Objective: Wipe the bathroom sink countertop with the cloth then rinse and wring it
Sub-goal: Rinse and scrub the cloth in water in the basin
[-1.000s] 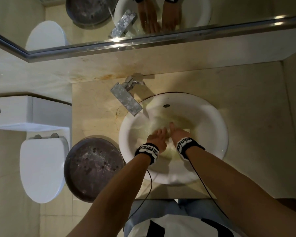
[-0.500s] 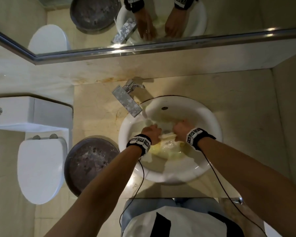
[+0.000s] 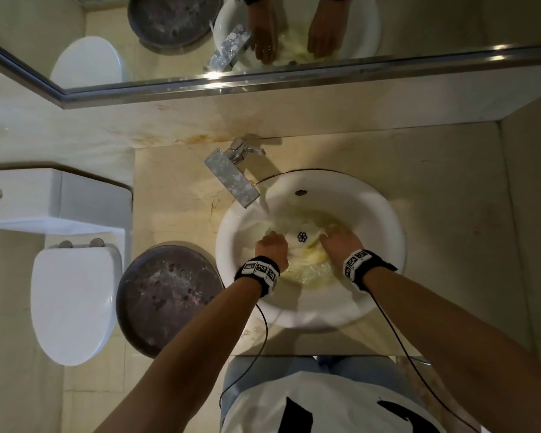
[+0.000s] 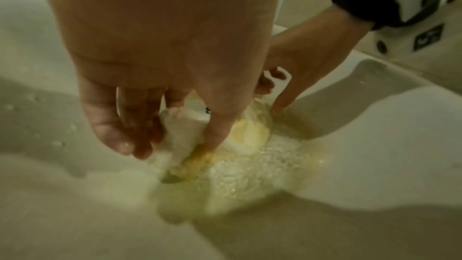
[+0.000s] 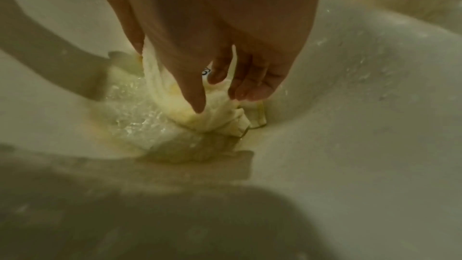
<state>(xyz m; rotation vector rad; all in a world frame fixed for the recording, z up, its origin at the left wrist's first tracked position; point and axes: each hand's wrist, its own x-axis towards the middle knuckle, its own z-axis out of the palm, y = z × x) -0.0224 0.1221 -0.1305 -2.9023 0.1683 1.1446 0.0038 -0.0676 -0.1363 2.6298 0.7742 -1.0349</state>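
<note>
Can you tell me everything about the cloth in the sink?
The cloth is pale yellow and whitish, soft like towel fabric, with a small dark flower-shaped mark on it. It is soaking wet and bunched into folds, lying low in the white sink where water from the tap runs over it. The left hand pinches one end between fingers and thumb, and the right hand grips the other end. Bubbly yellowish water pools beside it.
</note>
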